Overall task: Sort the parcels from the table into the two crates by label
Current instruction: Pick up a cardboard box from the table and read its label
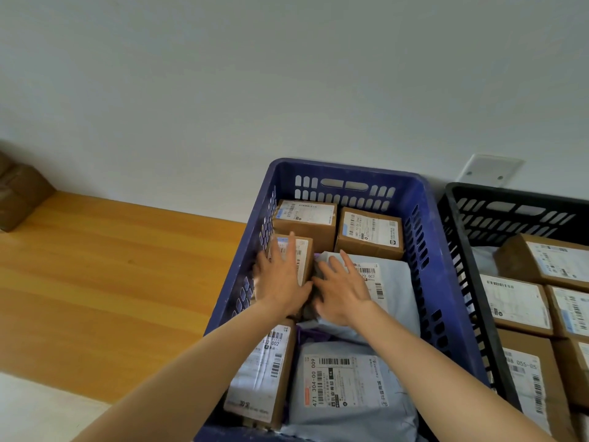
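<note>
A blue crate (420, 218) holds several labelled parcels. My left hand (280, 279) lies flat with straight fingers on a small brown box (302, 253) by the crate's left wall. My right hand (341, 291) rests open on a grey mailer bag (395, 288) beside that box. Two brown boxes (306, 215) (369, 232) stand at the crate's far end. Nearer me lie a long brown box (264, 371) and another grey mailer (347, 387). A black crate (462, 224) to the right holds several brown boxes (516, 304).
The crates stand on a wooden table (111, 275) against a white wall. A brown taped parcel (19, 193) sits at the table's far left edge. A white wall plate (487, 170) is behind the black crate.
</note>
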`<state>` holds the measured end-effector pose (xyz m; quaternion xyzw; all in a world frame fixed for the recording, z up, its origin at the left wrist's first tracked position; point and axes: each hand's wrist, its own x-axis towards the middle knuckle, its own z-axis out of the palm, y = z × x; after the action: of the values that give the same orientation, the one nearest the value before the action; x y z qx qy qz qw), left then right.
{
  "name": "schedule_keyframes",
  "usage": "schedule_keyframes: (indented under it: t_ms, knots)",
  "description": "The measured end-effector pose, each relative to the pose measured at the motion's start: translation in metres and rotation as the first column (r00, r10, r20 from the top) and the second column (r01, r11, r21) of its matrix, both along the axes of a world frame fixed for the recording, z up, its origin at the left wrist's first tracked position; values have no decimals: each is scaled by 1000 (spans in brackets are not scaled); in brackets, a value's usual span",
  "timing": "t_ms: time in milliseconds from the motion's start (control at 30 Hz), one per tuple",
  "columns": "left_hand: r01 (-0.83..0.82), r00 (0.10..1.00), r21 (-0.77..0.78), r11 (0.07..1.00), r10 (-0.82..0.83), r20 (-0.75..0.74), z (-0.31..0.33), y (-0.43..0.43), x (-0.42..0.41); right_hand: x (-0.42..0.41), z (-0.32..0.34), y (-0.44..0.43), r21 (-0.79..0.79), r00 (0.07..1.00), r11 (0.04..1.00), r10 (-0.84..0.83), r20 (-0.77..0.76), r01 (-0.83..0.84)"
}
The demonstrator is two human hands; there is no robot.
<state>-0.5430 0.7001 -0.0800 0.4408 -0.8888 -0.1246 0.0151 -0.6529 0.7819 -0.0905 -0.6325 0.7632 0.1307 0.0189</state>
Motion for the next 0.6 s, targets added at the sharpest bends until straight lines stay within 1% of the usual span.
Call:
schedule_keyframes:
  t_ms: [67,100,200,367,500,600]
  knots:
    - [30,998,3,1000,-30,50,0,1,1,0,-1,-3,59,997,998,32,-75,-28]
    - [55,997,23,998,-56,44,0,2,1,0,-2,-4,80,993,996,51,-110,-42]
    - [88,995,70,994,-85,-41,2,6,1,-3,-3,-4,114,987,992,71,-142,-55]
    - [-38,999,90,995,40,-23,-3,6,4,-3,-2,-7,190,988,981,67,-140,-40]
    - [-5,1000,107,994,1,31,-5,7,7,0,2,-10,236,984,972,51,-169,-10]
    - [-42,999,208,977,42,6,1,10,6,-1,1,-11,265,974,964,66,-215,-7]
